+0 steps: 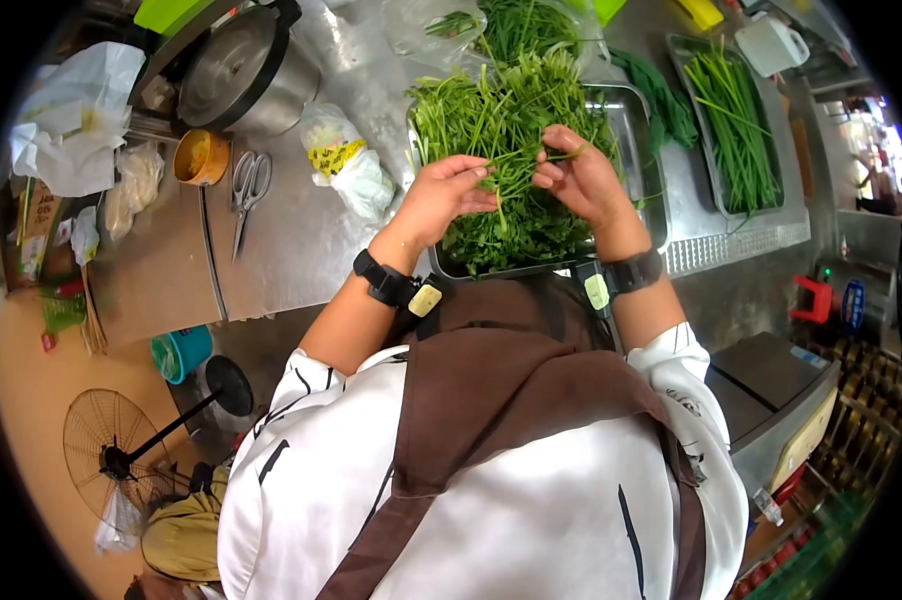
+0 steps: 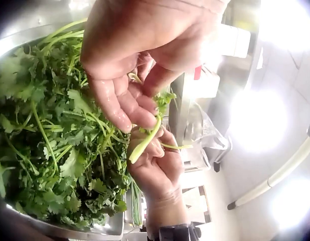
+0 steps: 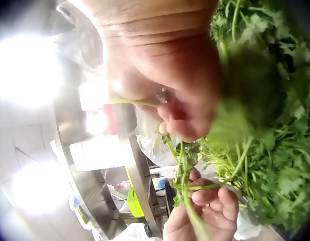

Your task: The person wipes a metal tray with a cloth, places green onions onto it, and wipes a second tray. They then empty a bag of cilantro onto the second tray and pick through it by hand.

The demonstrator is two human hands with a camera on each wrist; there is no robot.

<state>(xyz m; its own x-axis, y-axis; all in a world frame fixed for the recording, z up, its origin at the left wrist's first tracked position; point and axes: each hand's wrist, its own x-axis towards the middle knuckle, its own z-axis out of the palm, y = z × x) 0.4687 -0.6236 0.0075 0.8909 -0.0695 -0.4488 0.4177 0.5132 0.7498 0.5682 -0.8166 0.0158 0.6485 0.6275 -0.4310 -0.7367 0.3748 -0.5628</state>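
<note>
Head view: looks like you're mid-sorting, left hand [image 1: 441,197] and right hand [image 1: 585,180] over the greens [image 1: 516,240] heaped in the tray [image 1: 662,225], plastic bag [image 1: 361,188] just beside. Left wrist: left fingers pinch a pale stem [image 2: 146,142]. Right wrist: right fingers clamp on greenery too; next probably needs a gentle pull, tangles permitting.

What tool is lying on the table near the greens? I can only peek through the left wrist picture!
Observer: The head view shows scissors on the table, left of the tray of leafy greens.
Operator: I see a black band on the wrist of the right hand. Does the other wrist have one?
Observer: Yes, the head view shows one at the wrist of the left hand too.
Operator: What's the person wearing in front?
Observer: A brown apron.
</note>
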